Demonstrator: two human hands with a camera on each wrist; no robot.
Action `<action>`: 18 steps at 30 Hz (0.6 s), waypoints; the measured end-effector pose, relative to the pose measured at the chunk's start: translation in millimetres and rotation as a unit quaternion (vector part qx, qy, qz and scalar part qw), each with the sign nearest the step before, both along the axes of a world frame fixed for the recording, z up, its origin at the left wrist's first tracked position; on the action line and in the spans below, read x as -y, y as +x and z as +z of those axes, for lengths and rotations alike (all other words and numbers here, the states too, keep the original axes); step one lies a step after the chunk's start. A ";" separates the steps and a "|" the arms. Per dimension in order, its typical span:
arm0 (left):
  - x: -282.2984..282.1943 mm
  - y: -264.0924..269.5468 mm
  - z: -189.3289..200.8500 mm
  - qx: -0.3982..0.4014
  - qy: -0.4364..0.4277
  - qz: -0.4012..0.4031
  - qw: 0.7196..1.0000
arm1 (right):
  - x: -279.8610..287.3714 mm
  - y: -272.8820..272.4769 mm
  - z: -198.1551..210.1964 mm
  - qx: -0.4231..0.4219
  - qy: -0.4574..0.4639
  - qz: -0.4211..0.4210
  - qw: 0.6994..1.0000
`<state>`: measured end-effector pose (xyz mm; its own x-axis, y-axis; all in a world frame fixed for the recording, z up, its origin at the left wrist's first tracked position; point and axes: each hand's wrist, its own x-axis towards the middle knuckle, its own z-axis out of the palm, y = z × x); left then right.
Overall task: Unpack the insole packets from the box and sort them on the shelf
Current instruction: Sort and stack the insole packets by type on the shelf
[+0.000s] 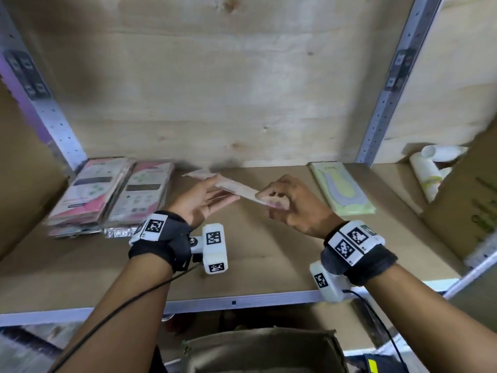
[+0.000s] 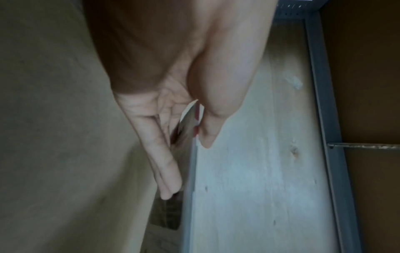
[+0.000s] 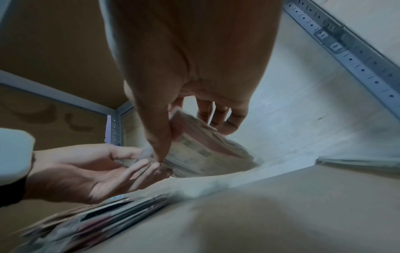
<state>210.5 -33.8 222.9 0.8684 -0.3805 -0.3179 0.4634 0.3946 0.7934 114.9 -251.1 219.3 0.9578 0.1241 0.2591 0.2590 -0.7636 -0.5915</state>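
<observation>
Packets already sorted on the shelf [image 1: 263,254]: two side-by-side stacks of pink-and-white insole packets [image 1: 113,195] near the left edge, and a green packet [image 1: 341,188] lying flat toward the right edge at the back. One more packet [image 1: 236,188], pinkish, is held in the air over the middle of the shelf, between the two groups and touching neither. Right hand [image 1: 293,203] pinches its near end, thumb on one face and curled fingers on the other; in the right wrist view it looks like a thin bundle rather than a single packet, though blur leaves that unsure. Left hand [image 1: 204,200] lies palm-up with fingers straight, supporting the far end from below, thumb resting on top. Box [image 1: 266,351] sits below the shelf's front edge; its contents cannot be seen, so the count left is unknown. Judged: sorting well under way, held packet probably bound for the pink stacks. Shelf is brown board on perforated grey metal uprights, pale plywood back panel behind. White tubes [image 1: 430,170] lie past the right upright, beside cardboard.
</observation>
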 end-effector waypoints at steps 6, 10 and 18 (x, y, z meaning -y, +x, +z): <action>7.2 5.5 -13.5 0.040 0.091 -0.015 0.995 | 23.1 -1.4 1.5 -0.095 0.065 -0.030 0.993; 11.3 5.5 -14.5 0.062 0.103 -0.055 0.991 | 35.8 6.0 1.6 -0.148 0.156 -0.097 0.972; 6.4 11.7 -24.0 0.055 0.101 -0.029 0.993 | 34.2 7.7 -12.9 -0.231 0.336 -0.032 0.913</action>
